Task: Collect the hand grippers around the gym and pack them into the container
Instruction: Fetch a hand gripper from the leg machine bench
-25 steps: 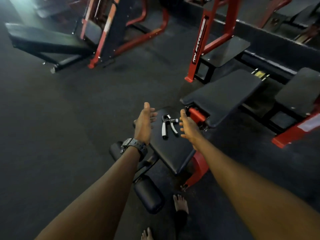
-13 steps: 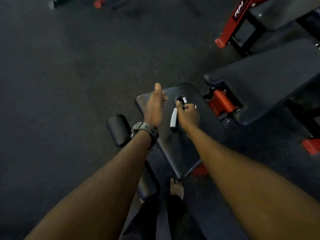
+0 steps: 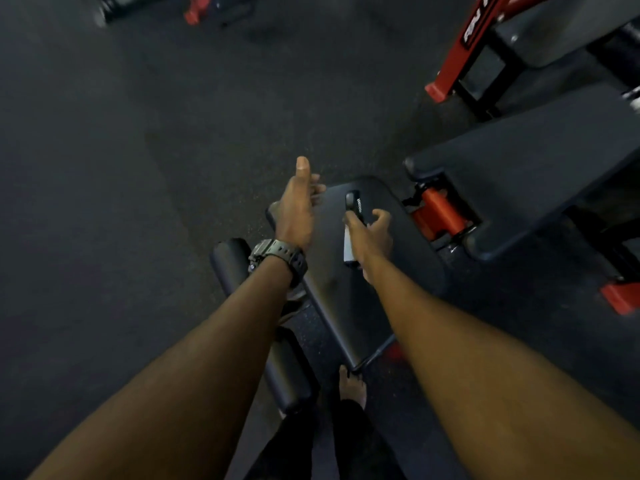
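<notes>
A hand gripper [image 3: 353,216] with a black head and grey handles is in my right hand [image 3: 372,235], which is closed around it just above the black seat pad [image 3: 332,282] of a bench. Its head sticks out past my fingers and one grey handle shows below my palm. My left hand [image 3: 298,206], wearing a black watch, hovers open at the pad's left edge with the fingers spread and nothing in it. No container is in view.
Two black foam rollers [image 3: 287,372] lie left of the seat pad. The bench's long back pad [image 3: 526,161] and red hinge [image 3: 440,216] extend to the right. A red machine frame [image 3: 464,46] stands at top right. Dark rubber floor [image 3: 138,168] spreads left. My bare foot [image 3: 351,386] is below the pad.
I stepped closer to the bench and looked down. My right hand reached the hand gripper on the seat pad, closed on it and has lifted it slightly. The left hand stayed open.
</notes>
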`<state>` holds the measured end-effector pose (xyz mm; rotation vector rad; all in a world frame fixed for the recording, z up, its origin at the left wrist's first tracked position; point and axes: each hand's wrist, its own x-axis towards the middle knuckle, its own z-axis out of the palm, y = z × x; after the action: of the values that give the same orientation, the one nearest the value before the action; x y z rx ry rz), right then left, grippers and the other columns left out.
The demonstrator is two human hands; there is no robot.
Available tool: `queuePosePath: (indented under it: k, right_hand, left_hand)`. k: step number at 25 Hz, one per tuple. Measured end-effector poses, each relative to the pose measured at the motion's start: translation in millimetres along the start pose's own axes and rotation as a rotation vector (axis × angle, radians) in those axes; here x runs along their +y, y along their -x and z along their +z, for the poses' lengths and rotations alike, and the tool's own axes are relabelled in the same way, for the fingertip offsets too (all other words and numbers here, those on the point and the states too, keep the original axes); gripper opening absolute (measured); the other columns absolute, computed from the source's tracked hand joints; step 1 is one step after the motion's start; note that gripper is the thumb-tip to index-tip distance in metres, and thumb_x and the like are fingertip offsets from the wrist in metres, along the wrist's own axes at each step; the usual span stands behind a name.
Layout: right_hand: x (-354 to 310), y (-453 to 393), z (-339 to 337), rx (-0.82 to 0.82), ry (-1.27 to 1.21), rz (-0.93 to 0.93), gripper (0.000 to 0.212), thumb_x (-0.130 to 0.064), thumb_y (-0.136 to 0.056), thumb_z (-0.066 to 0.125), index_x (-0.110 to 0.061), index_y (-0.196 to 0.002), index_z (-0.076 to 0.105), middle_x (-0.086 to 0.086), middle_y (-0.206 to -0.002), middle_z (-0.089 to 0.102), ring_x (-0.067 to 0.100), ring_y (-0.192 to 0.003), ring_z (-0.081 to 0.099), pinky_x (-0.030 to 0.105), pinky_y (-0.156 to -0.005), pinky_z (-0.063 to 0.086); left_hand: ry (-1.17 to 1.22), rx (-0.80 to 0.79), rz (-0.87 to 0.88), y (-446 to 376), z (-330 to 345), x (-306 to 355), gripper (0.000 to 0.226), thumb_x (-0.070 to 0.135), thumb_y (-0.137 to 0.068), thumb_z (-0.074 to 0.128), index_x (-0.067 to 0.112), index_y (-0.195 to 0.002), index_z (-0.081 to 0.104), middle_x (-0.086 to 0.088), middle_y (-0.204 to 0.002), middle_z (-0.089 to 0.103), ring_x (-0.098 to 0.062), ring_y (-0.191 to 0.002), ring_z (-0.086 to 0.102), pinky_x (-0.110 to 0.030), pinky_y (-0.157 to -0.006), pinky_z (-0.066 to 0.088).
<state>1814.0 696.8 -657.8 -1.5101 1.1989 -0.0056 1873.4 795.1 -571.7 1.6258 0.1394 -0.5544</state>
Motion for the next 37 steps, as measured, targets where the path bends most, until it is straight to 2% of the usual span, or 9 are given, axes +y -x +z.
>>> queuePosePath:
  k: [4,7,11,16,19,25,29,32,37]
  right_hand:
    - [-92,56,-30,-0.270,-0.344,-0.097,0.042,-0.043,-0.075,0.061,-0.014,-0.106,0.064,0.002,-0.085,0.061,0.023,-0.084,0.059,0.035,-0.072,0.047]
    - [-183,107,-51,-0.310,-0.381,-0.295,0.039,-0.062,-0.089,0.055,-0.024,-0.091,0.065,0.003,-0.092,0.065,0.020,-0.081,0.058,0.037,-0.078,0.048]
    - [-318,198,-79,-0.320,-0.308,-0.621,0.085,-0.090,-0.069,0.032,-0.031,-0.124,0.058,-0.002,-0.112,0.066,0.020,-0.084,0.065,0.040,-0.079,0.055]
    - [-398,288,-85,-0.387,-0.338,-0.890,0.084,-0.087,-0.080,0.028,-0.033,-0.140,0.053,-0.004,-0.131,0.063,0.015,-0.101,0.067,0.040,-0.093,0.053]
    - [-410,324,-67,-0.492,-0.326,-0.999,0.074,-0.078,-0.088,0.030,-0.034,-0.144,0.048,-0.006,-0.139,0.057,0.010,-0.113,0.056,0.034,-0.098,0.045]
    - [-381,420,26,-0.781,-0.230,-0.993,0.064,-0.077,-0.090,0.030,-0.027,-0.116,0.060,0.010,-0.117,0.068,0.026,-0.091,0.065,0.038,-0.070,0.058]
    - [-333,532,94,-1.025,-0.123,-1.029,0.076,-0.082,-0.083,0.027,-0.025,-0.121,0.060,0.008,-0.116,0.066,0.028,-0.103,0.066,0.038,-0.073,0.057]
    - [-288,632,133,-1.222,-0.064,-1.048,0.075,-0.089,-0.077,0.030,-0.030,-0.110,0.063,0.004,-0.111,0.068,0.024,-0.091,0.068,0.048,-0.084,0.059]
    - [-170,805,176,-1.455,0.037,-1.086,0.077,-0.093,-0.074,0.027,-0.044,-0.125,0.058,-0.001,-0.115,0.069,0.023,-0.088,0.072,0.052,-0.092,0.056]
  left_hand:
    - [0.054,0.056,0.130,36,-15,93,0.072,0.082,-0.068,0.035,0.025,-0.099,0.065,-0.005,-0.111,0.071,-0.022,-0.106,0.065,-0.037,-0.091,0.048]
    - [0.071,0.067,0.260,66,-32,174,0.063,0.075,-0.075,0.035,0.024,-0.099,0.064,-0.007,-0.113,0.070,-0.021,-0.103,0.064,-0.036,-0.090,0.046]
    - [0.130,0.083,0.512,113,-69,303,0.073,0.071,-0.077,0.033,0.012,-0.109,0.063,-0.011,-0.110,0.066,-0.020,-0.094,0.058,-0.033,-0.081,0.044]
    - [0.094,0.155,0.766,178,-117,394,0.072,0.075,-0.079,0.027,0.017,-0.105,0.062,-0.007,-0.112,0.067,-0.020,-0.100,0.063,-0.034,-0.081,0.047]
    - [0.093,0.277,0.799,205,-154,400,0.069,0.072,-0.080,0.027,0.019,-0.105,0.063,-0.007,-0.113,0.068,-0.019,-0.100,0.064,-0.032,-0.077,0.045]
    - [0.111,0.611,0.752,287,-271,356,0.071,0.065,-0.095,0.026,0.008,-0.122,0.058,-0.011,-0.120,0.065,-0.024,-0.107,0.061,-0.036,-0.083,0.046]
    - [0.091,0.856,0.749,379,-363,304,0.074,0.070,-0.086,0.025,0.014,-0.120,0.059,-0.008,-0.119,0.065,-0.023,-0.108,0.061,-0.039,-0.089,0.048]
    - [0.106,1.048,0.713,464,-428,263,0.079,0.074,-0.080,0.027,0.014,-0.118,0.061,-0.007,-0.115,0.067,-0.023,-0.107,0.063,-0.041,-0.091,0.048]
    - [0.174,1.282,0.696,628,-528,174,0.072,0.074,-0.079,0.029,0.018,-0.107,0.063,-0.005,-0.107,0.068,-0.019,-0.094,0.062,-0.036,-0.081,0.044]
